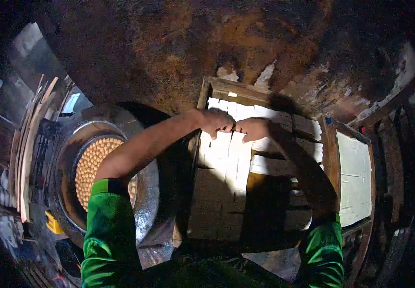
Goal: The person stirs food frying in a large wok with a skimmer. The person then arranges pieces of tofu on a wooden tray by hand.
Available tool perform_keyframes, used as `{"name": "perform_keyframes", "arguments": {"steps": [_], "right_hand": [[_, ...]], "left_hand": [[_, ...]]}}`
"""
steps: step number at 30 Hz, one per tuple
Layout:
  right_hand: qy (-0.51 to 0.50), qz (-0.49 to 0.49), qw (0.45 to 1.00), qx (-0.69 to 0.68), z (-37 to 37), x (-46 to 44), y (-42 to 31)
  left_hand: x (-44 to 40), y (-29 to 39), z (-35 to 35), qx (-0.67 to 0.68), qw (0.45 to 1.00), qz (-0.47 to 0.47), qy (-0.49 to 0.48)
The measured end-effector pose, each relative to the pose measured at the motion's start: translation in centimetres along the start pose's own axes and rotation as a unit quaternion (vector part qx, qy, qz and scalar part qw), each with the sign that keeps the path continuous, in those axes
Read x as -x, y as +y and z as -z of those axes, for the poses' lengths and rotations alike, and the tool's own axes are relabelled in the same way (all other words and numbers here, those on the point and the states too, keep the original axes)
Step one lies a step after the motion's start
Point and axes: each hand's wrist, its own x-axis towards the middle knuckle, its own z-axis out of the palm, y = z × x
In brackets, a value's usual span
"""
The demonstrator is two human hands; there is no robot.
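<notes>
White blocks [217, 151], cut into rows, fill much of a wooden tray [326, 149] in front of me. My left hand [215, 122] bends its fingers down onto blocks in the upper part of the tray. Right beside it, my right hand [255, 128] has its fingers curled on the neighbouring blocks. The two hands almost meet at the fingertips. What lies under the fingers is partly hidden. Bare wooden board [260, 185] shows between block rows, partly in the shadow of my right arm.
On the left, a large round pan [145, 192] holds many small golden-brown pieces [92, 158]. A yellow object [53, 222] and long wooden strips [32, 149] are farther left. Another wooden frame with a white slab [354, 177] stands at the right. A stained wall [169, 48] rises behind.
</notes>
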Motion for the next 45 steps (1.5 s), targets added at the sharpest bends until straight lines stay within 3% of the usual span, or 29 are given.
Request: {"name": "perform_keyframes", "arguments": {"steps": [2, 4, 6, 8, 10, 11, 13, 14, 16, 20, 22, 24, 25, 30, 32, 33, 36, 37, 38, 40, 42, 43, 45], "right_hand": [[0.033, 0.026, 0.999, 0.007, -0.2, 0.2, 0.4], [-0.082, -0.221, 0.965, -0.112, 2.1, 1.1, -3.7], [-0.058, -0.222, 0.957, -0.179, 2.0, 2.1, -4.4], [-0.035, -0.22, 0.944, -0.242, 1.2, 2.4, -3.6], [0.031, -0.082, 0.974, -0.209, -1.5, 1.5, -0.1], [0.03, -0.082, 0.974, -0.208, -2.3, 1.2, 0.8], [0.164, 0.055, 0.983, -0.055, -2.6, 1.0, 1.1], [0.164, 0.055, 0.983, -0.055, -2.7, 1.1, 1.4], [0.09, -0.04, 0.99, -0.104, -1.4, 1.7, -0.1], [0.122, -0.051, 0.989, -0.06, -1.6, 2.0, -0.9], [0.151, -0.039, 0.987, -0.039, -1.9, 1.9, -0.9], [0.155, -0.047, 0.986, -0.042, -1.9, 1.8, -1.4], [0.158, -0.056, 0.985, -0.045, -1.9, 1.8, -1.4], [0.192, -0.011, 0.98, -0.044, -2.4, 1.8, -0.9], [0.214, 0.011, 0.976, -0.028, -2.0, 2.3, -1.1], [0.217, 0.048, 0.975, -0.025, -1.4, 2.6, -0.8], [0.208, 0.12, 0.97, -0.041, 1.0, 3.3, -2.4], [0.113, -0.024, 0.975, -0.192, 1.4, 3.5, -3.6], [0.011, -0.166, 0.929, -0.332, 1.5, 3.5, -4.5], [0.008, -0.155, 0.954, -0.258, 0.0, 3.0, -3.6], [0.072, -0.021, 0.994, -0.078, -0.9, 2.1, -2.4], [0.13, -0.044, 0.988, -0.074, -1.2, 2.7, -2.9], [0.126, -0.053, 0.989, -0.05, -1.0, 3.2, -3.6]], "left_hand": [[0.5, 0.6, -0.1, 0.018, 0.999, 0.007, 0.033], [0.9, 1.1, -0.8, 0.037, 0.997, 0.013, 0.065], [1.2, 1.7, -1.7, 0.08, 0.989, 0.044, 0.117], [1.4, 2.8, -2.5, 0.064, 0.983, 0.008, 0.174], [1.6, 5.2, -1.3, -0.014, 0.982, 0.156, 0.108], [0.6, 3.4, -3.8, -0.028, 0.98, 0.12, 0.159], [0.0, 3.0, -4.7, -0.047, 0.976, 0.123, 0.175], [-0.2, 2.7, -5.1, -0.067, 0.972, 0.126, 0.188], [0.1, 3.1, -4.5, -0.069, 0.976, 0.137, 0.153], [1.9, 7.7, -0.6, -0.048, 0.976, 0.207, 0.043], [2.0, 7.3, -2.0, -0.094, 0.973, 0.21, 0.037], [1.4, 6.2, -3.8, -0.067, 0.971, 0.201, 0.107], [1.3, 5.3, -4.6, -0.123, 0.95, 0.133, 0.255], [1.1, 5.1, -3.7, -0.152, 0.934, 0.09, 0.31], [1.5, 6.6, -0.6, -0.044, 0.971, 0.213, 0.098], [1.2, 4.5, -2.7, -0.006, 0.958, 0.108, 0.265], [1.2, 4.6, -1.2, 0.115, 0.955, 0.112, 0.251], [1.4, 4.7, -1.3, 0.12, 0.96, 0.104, 0.232], [1.3, 5.1, -1.4, 0.121, 0.96, 0.102, 0.23], [0.9, 5.5, -2.1, 0.091, 0.973, 0.187, 0.103], [0.9, 5.3, -2.5, 0.056, 0.973, 0.187, 0.121], [0.9, 5.1, -2.8, 0.023, 0.966, 0.145, 0.212], [1.1, 4.9, -3.4, -0.033, 0.937, 0.088, 0.336]]}}
